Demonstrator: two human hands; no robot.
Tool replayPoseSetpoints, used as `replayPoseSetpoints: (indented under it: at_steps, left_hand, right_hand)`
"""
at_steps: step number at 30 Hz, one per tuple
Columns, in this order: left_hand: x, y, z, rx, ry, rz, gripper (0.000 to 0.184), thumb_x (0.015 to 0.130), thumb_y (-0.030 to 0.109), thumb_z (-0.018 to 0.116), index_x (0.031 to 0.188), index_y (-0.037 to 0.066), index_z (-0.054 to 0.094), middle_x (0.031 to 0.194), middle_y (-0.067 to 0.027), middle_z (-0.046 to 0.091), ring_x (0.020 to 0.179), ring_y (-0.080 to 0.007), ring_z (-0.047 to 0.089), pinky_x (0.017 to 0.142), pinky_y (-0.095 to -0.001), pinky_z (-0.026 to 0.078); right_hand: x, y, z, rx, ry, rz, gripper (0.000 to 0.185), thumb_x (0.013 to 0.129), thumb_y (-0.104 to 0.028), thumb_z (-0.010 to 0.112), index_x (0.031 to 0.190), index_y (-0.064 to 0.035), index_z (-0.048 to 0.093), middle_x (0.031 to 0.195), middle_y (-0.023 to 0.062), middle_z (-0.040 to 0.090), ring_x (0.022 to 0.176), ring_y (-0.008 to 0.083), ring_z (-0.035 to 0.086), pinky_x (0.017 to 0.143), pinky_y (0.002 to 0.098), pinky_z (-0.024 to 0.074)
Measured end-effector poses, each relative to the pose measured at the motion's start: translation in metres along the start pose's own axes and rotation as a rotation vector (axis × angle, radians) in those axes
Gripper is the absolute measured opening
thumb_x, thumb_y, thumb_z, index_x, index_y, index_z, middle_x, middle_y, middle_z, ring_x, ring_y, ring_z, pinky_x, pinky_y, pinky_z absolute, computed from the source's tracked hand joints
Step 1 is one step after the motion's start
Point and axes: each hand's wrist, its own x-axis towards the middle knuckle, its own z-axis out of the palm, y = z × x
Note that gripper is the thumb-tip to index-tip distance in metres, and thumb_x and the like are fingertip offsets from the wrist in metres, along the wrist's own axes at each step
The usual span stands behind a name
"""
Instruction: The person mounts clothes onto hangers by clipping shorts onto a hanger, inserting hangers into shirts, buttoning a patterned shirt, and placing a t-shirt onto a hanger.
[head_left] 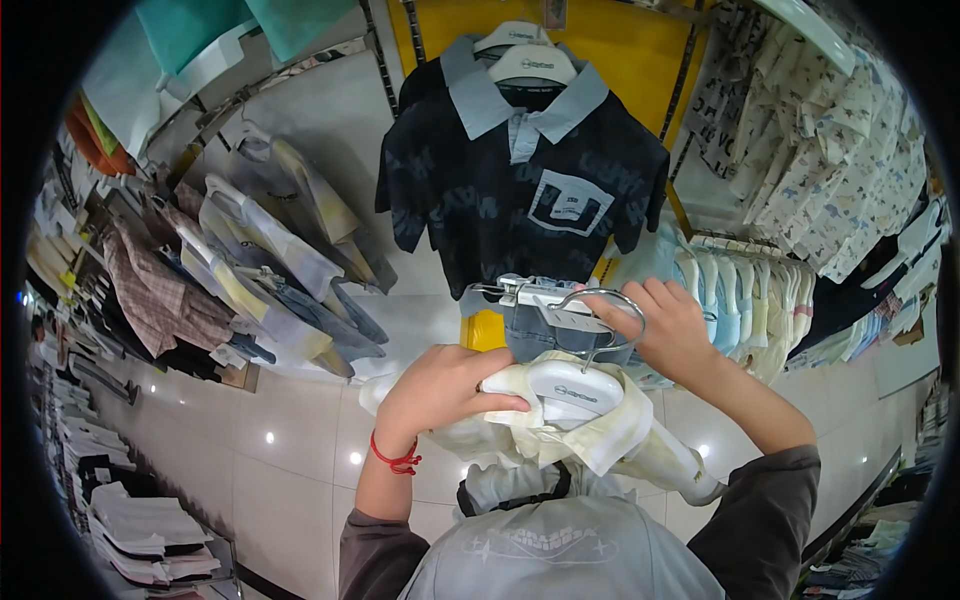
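My left hand (455, 385) pinches the collar of a pale yellow-and-white shirt (620, 430) close to my chest. Inside that collar sits a white hanger (575, 390) with a metal hook. My right hand (660, 325) is raised beside the hook, its fingers curled at a large metal ring and a white clip hanger (545, 298). Denim bottoms (530, 330) hang below the clip hanger, partly hidden by the shirt. A black polo shirt (520, 190) with a grey collar hangs on a white hanger just beyond my hands.
Light shirts and jeans (270, 250) hang at the left, beside a plaid shirt (165, 290). Small pale garments (740, 290) and patterned shirts (830, 150) hang at the right. Folded clothes (150, 530) are stacked at the lower left. Behind the polo stands a yellow panel (640, 60).
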Motion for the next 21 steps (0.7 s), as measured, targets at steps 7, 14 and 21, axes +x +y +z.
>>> replayPoseSetpoints:
  at_steps: [7, 14, 21]
  left_hand:
    - [-0.001, 0.001, -0.004, 0.021, -0.017, -0.015, 0.043, 0.075, 0.048, 0.065, 0.081, 0.006, 0.056, 0.059, -0.0127, 0.057, 0.056, -0.0326, 0.056, 0.05, -0.0374, 0.042]
    - [-0.005, 0.001, -0.007, 0.028, -0.011, -0.106, 0.043, 0.073, 0.044, 0.069, 0.082, 0.004, 0.057, 0.06, -0.0148, 0.057, 0.057, -0.0337, 0.057, 0.051, -0.0366, 0.042]
    - [-0.011, -0.01, -0.003, 0.022, 0.06, -0.222, 0.045, 0.075, 0.048, 0.066, 0.087, 0.005, 0.059, 0.055, -0.015, 0.054, 0.055, -0.0342, 0.055, 0.05, -0.0382, 0.042]
  right_hand:
    - [-0.004, 0.004, -0.004, 0.006, -0.054, 0.039, 0.064, 0.071, -0.011, 0.056, 0.132, -0.0266, 0.046, 0.071, -0.0006, 0.042, 0.064, 0.0146, 0.045, 0.054, 0.0262, 0.0364]
    - [-0.005, 0.008, -0.007, -0.001, -0.027, 0.16, 0.063, 0.07, -0.009, 0.057, 0.131, -0.0249, 0.048, 0.072, 0.0001, 0.042, 0.065, 0.0153, 0.046, 0.056, 0.0273, 0.039]
    - [-0.007, 0.015, -0.014, -0.029, 0.018, 0.252, 0.06, 0.07, -0.008, 0.058, 0.129, -0.0234, 0.052, 0.071, 0.0008, 0.041, 0.063, 0.0153, 0.044, 0.054, 0.026, 0.0393]
